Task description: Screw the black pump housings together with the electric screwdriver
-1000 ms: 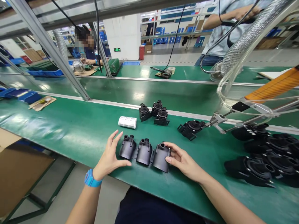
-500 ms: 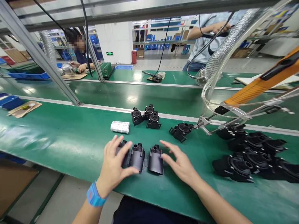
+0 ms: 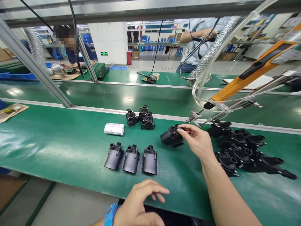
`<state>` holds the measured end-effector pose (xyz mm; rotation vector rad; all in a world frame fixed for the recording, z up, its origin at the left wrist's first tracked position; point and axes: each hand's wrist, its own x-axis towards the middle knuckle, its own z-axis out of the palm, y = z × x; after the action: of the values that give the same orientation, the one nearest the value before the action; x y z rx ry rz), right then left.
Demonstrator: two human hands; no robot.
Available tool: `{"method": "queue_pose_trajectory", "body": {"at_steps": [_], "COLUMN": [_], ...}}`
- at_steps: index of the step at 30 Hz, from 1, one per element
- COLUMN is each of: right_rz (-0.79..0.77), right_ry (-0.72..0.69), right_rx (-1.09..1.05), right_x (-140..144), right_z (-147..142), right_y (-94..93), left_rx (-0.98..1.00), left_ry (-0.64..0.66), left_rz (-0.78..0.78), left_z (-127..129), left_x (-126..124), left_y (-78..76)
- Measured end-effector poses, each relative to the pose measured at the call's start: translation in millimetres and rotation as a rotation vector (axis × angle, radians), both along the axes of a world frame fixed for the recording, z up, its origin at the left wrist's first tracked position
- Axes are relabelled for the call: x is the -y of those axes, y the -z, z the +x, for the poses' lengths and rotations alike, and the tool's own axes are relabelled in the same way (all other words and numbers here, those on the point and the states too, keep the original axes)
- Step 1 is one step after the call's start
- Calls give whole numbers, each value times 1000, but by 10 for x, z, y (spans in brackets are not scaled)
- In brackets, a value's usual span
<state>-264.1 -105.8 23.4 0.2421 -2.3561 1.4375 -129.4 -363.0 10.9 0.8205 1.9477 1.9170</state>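
My right hand point(image 3: 197, 138) pinches the ported end of a black pump point(image 3: 169, 137), which is tilted on its side over the green bench point(image 3: 70, 141). Held over the bench's front edge, my left hand point(image 3: 145, 201) is empty with its fingers apart. In front of it, a row of three black pumps point(image 3: 131, 160) lies on the bench, ports pointing away from me. A smaller cluster of three black pumps point(image 3: 143, 116) stands upright farther back. Beside that cluster lies a white roll of printed labels point(image 3: 114, 129).
Several more black pumps point(image 3: 244, 147) crowd the right side. An orange power tool point(image 3: 249, 72) on a metal arm, with clear tubing, hangs above them. A slanted metal post point(image 3: 47, 69) rises at left. Across the line, two people work at another green bench point(image 3: 127, 76).
My right hand has moved from the row to the single pump on the right and gripped it, turning it. My left hand has drawn back from the row toward me.
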Motion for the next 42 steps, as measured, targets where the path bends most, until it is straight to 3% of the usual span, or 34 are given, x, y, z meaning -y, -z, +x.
{"method": "queue_pose_trajectory", "body": {"at_steps": [3, 7, 10, 13, 16, 22, 26, 31, 37, 40, 42], "right_rz": [-185, -388, -517, -620, -667, -711, -686, -573, -320, -153, -52], "right_ry": [-254, -587, -754, -820, -805, -667, -480, -321, -298, -227, -135], "right_rx": [3, -37, -49, -45, -17, 104, 238, 488, 648, 546, 395], "right_x": [26, 178, 291, 327, 314, 338, 249, -15, 12, 94, 170], "right_z": [234, 493, 604, 679, 759, 969, 1089, 965, 639, 499, 316], "right_y": [-180, -294, -273, -224, -198, -131, 18, 180, 404, 373, 258], "left_rx": [458, 753, 759, 612, 443, -17, -272, -469, -525, -562, -625], "left_ry": [106, 163, 201, 108, -40, -371, -428, -299, -581, -698, -754], "left_rz": [305, 530, 615, 630, 517, -9, -180, -292, -495, -540, -515], "left_z": [5, 7, 14, 31, 77, 189, 191, 93, -461, -711, -719], "left_x": [-75, -212, -270, -300, -315, -312, -357, -241, 294, 471, 454], "left_y": [21, 12, -82, -178, -177, 66, 118, 7, -327, -473, -482]}}
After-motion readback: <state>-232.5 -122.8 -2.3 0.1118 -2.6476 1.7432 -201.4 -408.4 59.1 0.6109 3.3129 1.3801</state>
